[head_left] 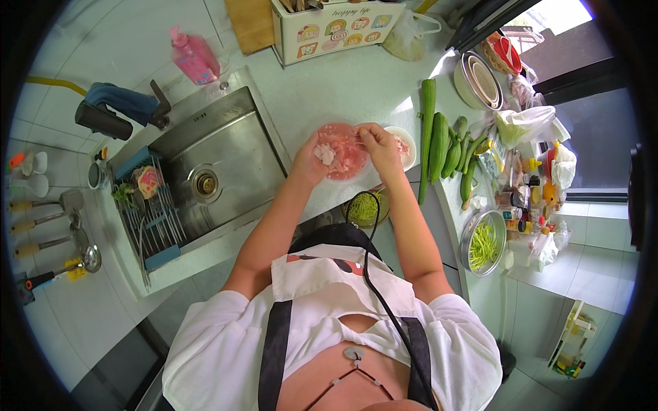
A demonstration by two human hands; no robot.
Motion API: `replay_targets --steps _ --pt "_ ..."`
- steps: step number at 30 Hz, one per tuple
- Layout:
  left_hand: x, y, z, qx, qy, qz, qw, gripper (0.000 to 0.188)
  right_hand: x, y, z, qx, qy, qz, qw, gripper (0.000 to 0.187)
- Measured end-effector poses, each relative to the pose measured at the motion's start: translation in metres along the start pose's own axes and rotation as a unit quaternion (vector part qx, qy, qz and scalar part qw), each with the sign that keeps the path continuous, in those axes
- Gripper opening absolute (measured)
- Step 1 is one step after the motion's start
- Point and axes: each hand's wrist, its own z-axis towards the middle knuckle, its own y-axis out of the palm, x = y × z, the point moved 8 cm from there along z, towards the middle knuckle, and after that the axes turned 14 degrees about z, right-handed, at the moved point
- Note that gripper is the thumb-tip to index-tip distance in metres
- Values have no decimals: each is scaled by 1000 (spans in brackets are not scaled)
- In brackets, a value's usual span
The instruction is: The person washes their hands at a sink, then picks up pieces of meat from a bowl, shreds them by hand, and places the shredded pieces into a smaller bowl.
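A round bowl of pinkish water with pieces of raw meat (340,159) stands on the counter in front of me. My left hand (310,164) is at its left side, fingers curled round a small clump of pale meat (325,153) over the water. Across the bowl, my right hand (381,148) is pinched at the right rim; what its fingertips hold, if anything, is too small to make out. Partly behind that hand sits a white bowl (410,155) with some more pink meat in it. Below, near my apron, is a bowl of green shreds (365,207).
A steel sink (233,137) with a dish rack (161,212) lies to the left. Long green gourds (437,140) and a steel basin of green strips (484,243) are at the right, beside crowded bottles. A utensil box (336,31) and pink pump bottle (195,56) stand behind.
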Motion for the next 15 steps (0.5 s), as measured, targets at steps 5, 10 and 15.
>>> replay_targets --steps 5,10,15 --pt "9 -5 -1 53 13 89 995 40 22 -21 2 46 16 -15 999 18" --pt "15 0 -2 80 14 137 987 49 35 -22 -1 46 25 -21 998 17" --pt "12 4 5 104 -6 190 976 50 41 -24 0 26 13 -69 997 17"
